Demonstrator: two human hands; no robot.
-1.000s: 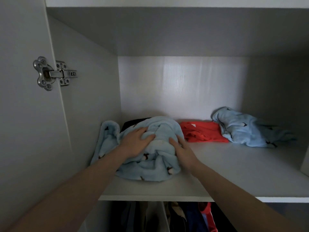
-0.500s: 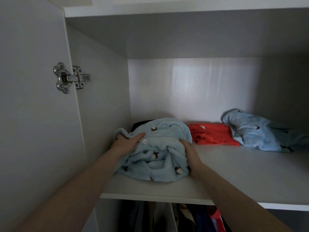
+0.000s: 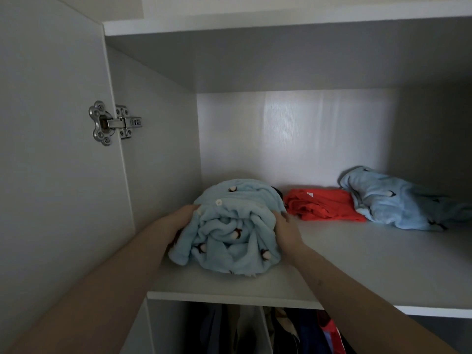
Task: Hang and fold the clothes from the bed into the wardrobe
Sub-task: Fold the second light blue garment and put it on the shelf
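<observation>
A bundled light-blue fleece garment with small penguin prints and a white button sits at the left end of the white wardrobe shelf. My left hand grips its left side, the fingertips tucked into the fabric. My right hand grips its right side, the fingers curled round the cloth. A dark garment peeks out behind the bundle.
A folded red garment and a second light-blue fleece piece lie further right at the back of the shelf. The open wardrobe door with its metal hinge stands at left. Hung clothes show below the shelf.
Both hands moved from the top of the bundle to its two sides and squeezed it into a tighter, taller roll. The loose left flap is now tucked in.
</observation>
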